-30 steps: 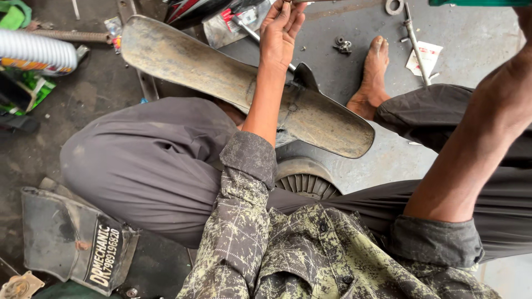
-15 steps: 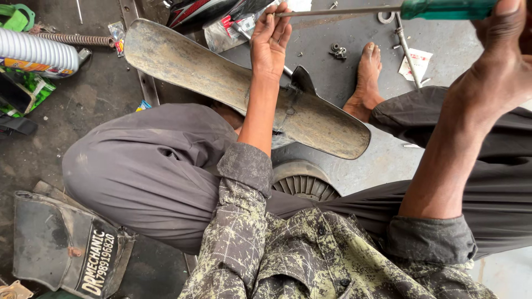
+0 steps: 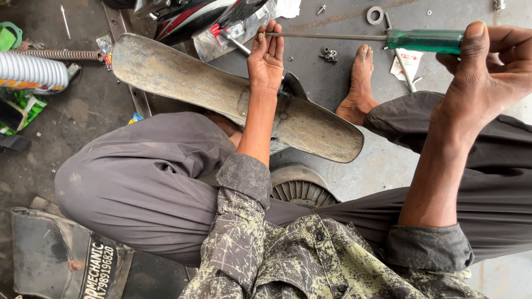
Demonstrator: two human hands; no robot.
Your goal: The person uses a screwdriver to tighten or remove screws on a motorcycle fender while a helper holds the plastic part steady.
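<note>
Grey concrete floor (image 3: 332,33), stained dark at left, carries everything. On it near top: a metal washer (image 3: 375,15), small nuts/bolts (image 3: 328,54), a red-and-white paper packet (image 3: 403,62), a clear plastic bag w/ parts (image 3: 235,34) & a bare foot (image 3: 359,83). At left lie a coil spring (image 3: 58,55), a white ribbed tube (image 3: 30,71), green wrappers (image 3: 19,108); bottom left, a dark plastic panel (image 3: 61,257).

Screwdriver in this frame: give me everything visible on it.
The long screwdriver with a translucent green plastic handle and a thin bare metal shaft lies nearly level across the top of the view. The right hand has its grip on the handle, thumb pressed over it, hiding the butt end. The shaft tip meets the fingertips of the raised, open left hand. It hangs above the grey concrete floor, touching nothing else.
</note>
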